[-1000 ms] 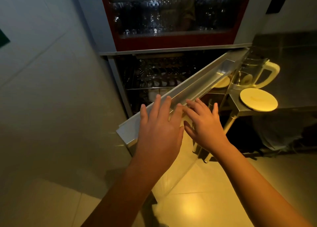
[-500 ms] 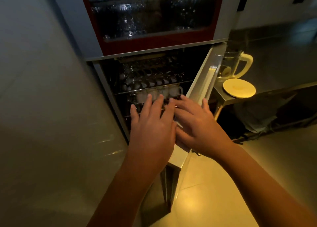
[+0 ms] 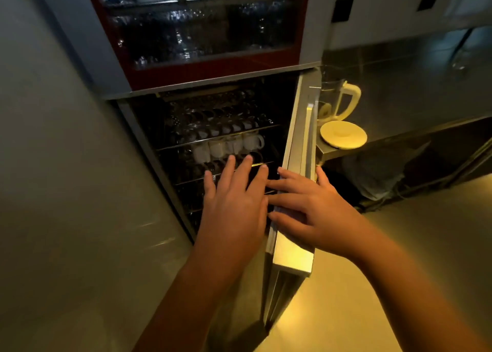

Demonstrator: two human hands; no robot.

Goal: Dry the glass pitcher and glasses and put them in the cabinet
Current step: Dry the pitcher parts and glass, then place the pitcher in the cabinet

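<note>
Nothing legible from where I stand: no lettering shows on the cabinet door (image 3: 298,144) under the right hand (image 3: 306,207) fingers (image 3: 288,178), nor on the pitcher (image 3: 346,98) just beyond them. It is dim and blurred.

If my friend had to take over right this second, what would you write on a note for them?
Left hand: open, empty, in front of the lower racks.
Right hand: open, resting flat on the lower door, along its top edge.
Things: pitcher and a cream lid sit on the steel counter, outside the cabinet; glasses stand on the racks inside.
Done: lower door is open.
Left: pitcher goes into the cabinet; cannot tell whether it is dry.
</note>
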